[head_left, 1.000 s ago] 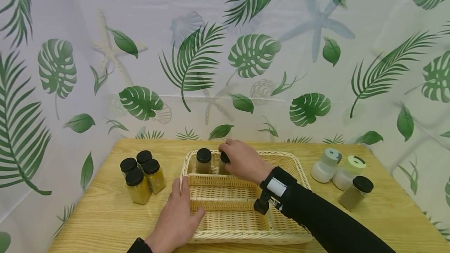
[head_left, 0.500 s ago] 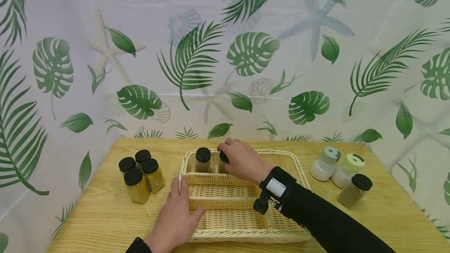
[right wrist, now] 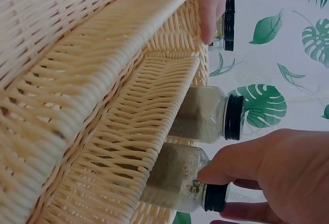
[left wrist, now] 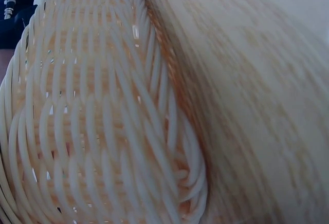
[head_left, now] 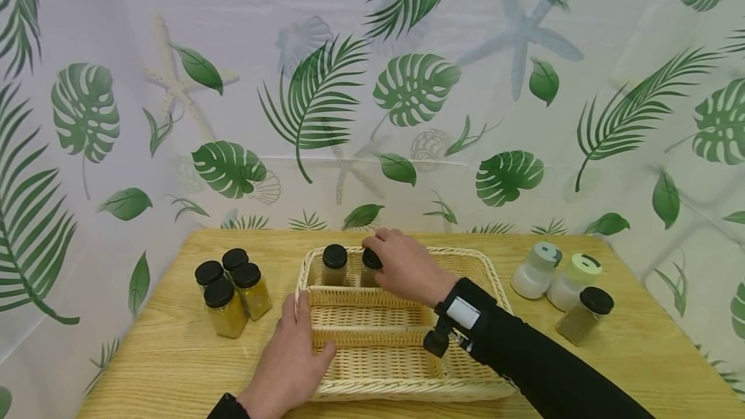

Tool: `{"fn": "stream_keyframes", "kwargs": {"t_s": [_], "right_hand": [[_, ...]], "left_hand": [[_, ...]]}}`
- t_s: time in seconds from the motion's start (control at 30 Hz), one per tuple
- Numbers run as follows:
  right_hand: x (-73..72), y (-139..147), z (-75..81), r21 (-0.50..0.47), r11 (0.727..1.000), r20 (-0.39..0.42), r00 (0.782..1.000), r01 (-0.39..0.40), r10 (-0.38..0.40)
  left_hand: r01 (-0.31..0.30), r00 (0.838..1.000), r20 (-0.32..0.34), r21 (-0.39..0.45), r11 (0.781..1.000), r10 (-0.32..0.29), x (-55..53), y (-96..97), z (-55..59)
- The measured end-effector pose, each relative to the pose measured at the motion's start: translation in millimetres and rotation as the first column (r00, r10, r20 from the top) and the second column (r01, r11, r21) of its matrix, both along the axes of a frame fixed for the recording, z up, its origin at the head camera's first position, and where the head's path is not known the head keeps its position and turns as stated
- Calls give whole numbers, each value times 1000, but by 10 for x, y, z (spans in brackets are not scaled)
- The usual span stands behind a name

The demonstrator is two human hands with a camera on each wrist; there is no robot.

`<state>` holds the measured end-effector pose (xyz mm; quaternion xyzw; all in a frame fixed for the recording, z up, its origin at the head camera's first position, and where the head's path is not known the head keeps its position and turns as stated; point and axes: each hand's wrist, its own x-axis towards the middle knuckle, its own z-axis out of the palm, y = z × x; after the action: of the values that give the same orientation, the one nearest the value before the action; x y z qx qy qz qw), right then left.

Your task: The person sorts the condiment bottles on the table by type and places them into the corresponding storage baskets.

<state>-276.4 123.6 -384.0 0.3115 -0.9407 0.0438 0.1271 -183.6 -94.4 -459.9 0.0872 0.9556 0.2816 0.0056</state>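
Two black-lidded jars (head_left: 334, 271) sit in the rear compartment of the wicker basket (head_left: 407, 390); from here I see the right hand (head_left: 409, 269) pinching the right-hand one around its top, while the left hand (head_left: 291, 357) grips the basket's left wall. I judge the loading only partly done: four black-capped jars (head_left: 227, 319) at left, plus two white shakers (head_left: 529, 282) and a brown jar (head_left: 579, 322) at right, lie outside it. Beneath everything I see a wood-grained table (head_left: 145, 367), with leaf-printed cloth (head_left: 419, 31) hanging behind and alongside.
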Motion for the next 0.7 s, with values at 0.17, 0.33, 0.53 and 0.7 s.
{"fn": "stream_keyframes", "kwargs": {"t_s": [0.17, 0.33, 0.53, 0.7], "right_hand": [[45, 94, 65, -13, 1000, -7, 1000, 10, -10], [107, 210, 159, -25, 999, 16, 999, 43, -43], [179, 408, 268, -23, 995, 31, 995, 95, -94], [252, 667, 344, -41, 992, 31, 992, 120, -118]], "left_hand": [[9, 1000, -5, 6, 1000, -9, -1, -4, 5], [7, 1000, 1, 1, 1000, -7, 0, -12, 7], [2, 1000, -9, -6, 1000, -2, 0, -14, -2], [12, 1000, -11, -1, 1000, -12, 0, -8, 3]]}}
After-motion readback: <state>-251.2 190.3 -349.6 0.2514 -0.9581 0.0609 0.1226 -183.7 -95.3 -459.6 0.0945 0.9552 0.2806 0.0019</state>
